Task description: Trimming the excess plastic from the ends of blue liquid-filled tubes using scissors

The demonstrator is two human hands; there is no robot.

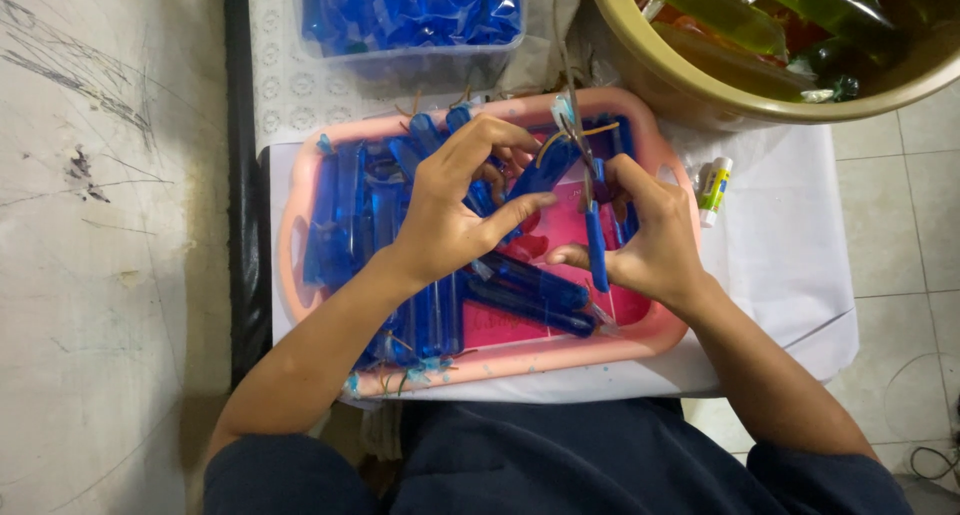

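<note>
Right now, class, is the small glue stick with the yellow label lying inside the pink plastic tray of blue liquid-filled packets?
No: the glue stick lies on the white sheet outside the tray's right rim.

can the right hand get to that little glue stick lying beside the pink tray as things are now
Probably yes, though not freely. The glue stick lies in the open on the white sheet, just past the pink tray rim, nothing covering it. But the right hand is holding a blue tube.
</note>
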